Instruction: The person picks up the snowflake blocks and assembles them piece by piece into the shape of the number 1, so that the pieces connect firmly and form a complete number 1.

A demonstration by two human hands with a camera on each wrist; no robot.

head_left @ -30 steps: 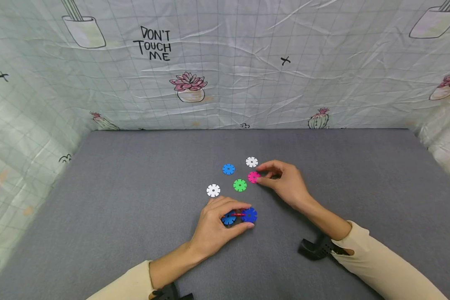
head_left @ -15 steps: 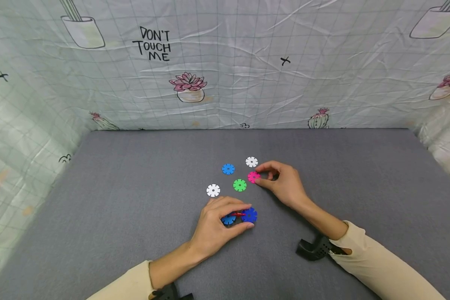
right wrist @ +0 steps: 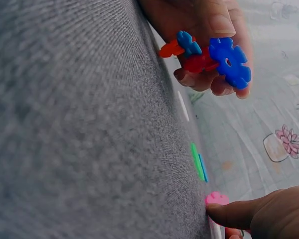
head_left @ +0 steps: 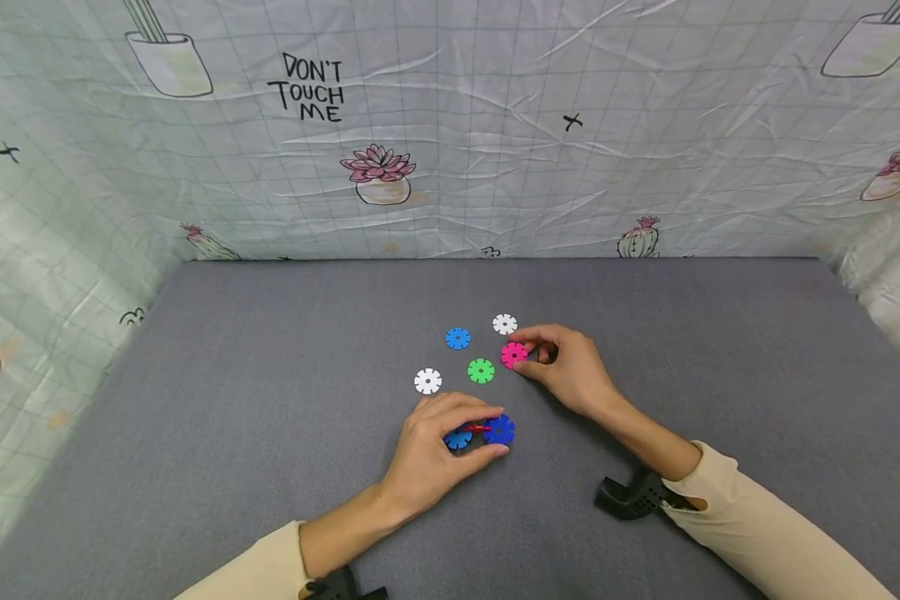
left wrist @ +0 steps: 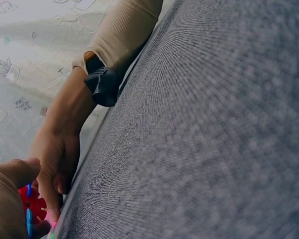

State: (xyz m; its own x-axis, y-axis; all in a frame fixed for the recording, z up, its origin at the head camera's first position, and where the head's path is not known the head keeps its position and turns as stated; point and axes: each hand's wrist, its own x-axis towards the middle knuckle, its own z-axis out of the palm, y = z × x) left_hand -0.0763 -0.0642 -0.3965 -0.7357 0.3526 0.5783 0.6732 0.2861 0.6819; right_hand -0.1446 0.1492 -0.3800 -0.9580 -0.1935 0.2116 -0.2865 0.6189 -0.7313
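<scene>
My left hand (head_left: 431,450) grips several notched plastic discs joined together, between the thumb and fingers. A dark blue disc (right wrist: 236,69) faces right in that joined piece. Behind it are a red disc (right wrist: 197,63), a light blue disc (right wrist: 189,44) and an orange disc (right wrist: 170,49), partly hidden by the hand in the head view. My right hand (head_left: 573,367) pinches a pink notched disc (head_left: 513,356) between thumb and index finger. The pink disc is tilted; whether it is fully off the table I cannot tell.
Loose discs lie flat on the grey table (head_left: 270,375): a green one (head_left: 481,372), a light blue one (head_left: 457,338), a white one (head_left: 505,324) at the back and another white disc (head_left: 427,382) by the left hand. A printed curtain (head_left: 480,167) hangs behind the table's far edge.
The pink disc has shifted slightly to the right and tilted up in my right hand's pinch. My left hand and the joined discs have stayed in place.
</scene>
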